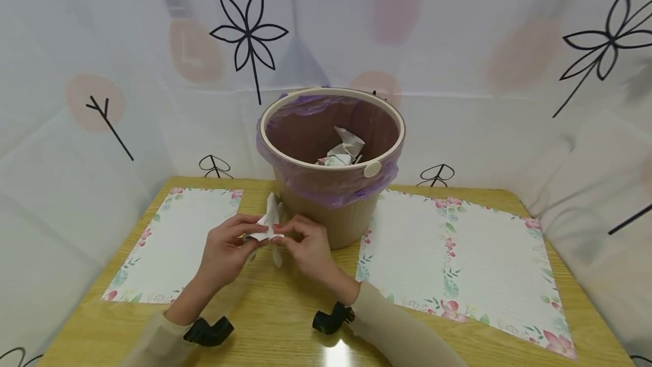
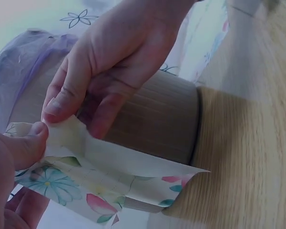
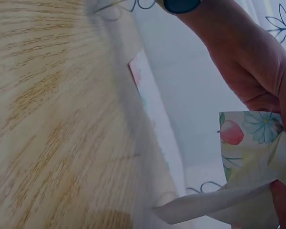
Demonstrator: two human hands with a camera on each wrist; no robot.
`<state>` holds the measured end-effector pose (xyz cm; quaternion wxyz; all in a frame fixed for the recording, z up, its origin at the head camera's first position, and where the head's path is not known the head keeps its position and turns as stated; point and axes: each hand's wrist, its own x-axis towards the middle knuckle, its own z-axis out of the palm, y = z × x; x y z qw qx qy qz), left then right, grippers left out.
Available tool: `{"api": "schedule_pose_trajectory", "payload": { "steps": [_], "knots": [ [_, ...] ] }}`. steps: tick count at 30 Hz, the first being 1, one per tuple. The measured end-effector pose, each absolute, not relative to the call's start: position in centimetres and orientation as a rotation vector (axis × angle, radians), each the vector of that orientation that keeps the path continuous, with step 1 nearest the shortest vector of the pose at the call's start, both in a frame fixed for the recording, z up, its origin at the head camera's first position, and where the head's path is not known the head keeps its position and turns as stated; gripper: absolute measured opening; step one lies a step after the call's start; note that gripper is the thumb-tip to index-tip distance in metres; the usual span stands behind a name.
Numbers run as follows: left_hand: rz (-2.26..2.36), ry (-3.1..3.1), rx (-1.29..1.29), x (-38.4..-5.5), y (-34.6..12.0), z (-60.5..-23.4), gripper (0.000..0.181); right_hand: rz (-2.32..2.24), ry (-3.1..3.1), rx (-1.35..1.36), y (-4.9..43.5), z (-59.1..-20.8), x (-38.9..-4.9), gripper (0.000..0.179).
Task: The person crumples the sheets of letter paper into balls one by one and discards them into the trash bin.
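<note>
Between both hands hangs a creased sheet of floral-bordered paper, held just in front of the bin. My left hand pinches one side of it between thumb and fingers. On the other side my right hand pinches it close to the left fingertips. In the left wrist view the paper shows a blue flower and pink buds along its folded edge. The right wrist view has a loose flap of the paper sticking out. A beige bin with a purple liner stands right behind the hands.
Crumpled paper lies inside the bin. One flat floral sheet is on the table's left; two more, one of them this sheet, lie side by side on the right. A patterned cloth hangs behind the wooden table.
</note>
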<state>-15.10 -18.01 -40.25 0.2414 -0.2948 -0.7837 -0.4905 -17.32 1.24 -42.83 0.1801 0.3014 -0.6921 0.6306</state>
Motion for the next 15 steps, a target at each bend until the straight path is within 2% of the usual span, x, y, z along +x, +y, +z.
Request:
{"api": "schedule_pose_trajectory", "payload": {
  "steps": [5,9,15],
  "knots": [
    [-1.196,-2.161,-0.848,-15.2,-18.4,-39.8,0.033,1.737,-1.943,0.869,1.1,-42.7,-17.1,0.018],
    [-1.097,-2.173,-0.914,-15.4,-18.9,-39.4,0.038,1.652,-1.968,0.878,1.0,-42.3,-16.7,0.031],
    [-1.043,-2.19,-0.983,-15.7,-19.6,-39.2,0.033,1.516,-2.062,0.892,1.1,-42.1,-16.6,0.046]
  ]
}}
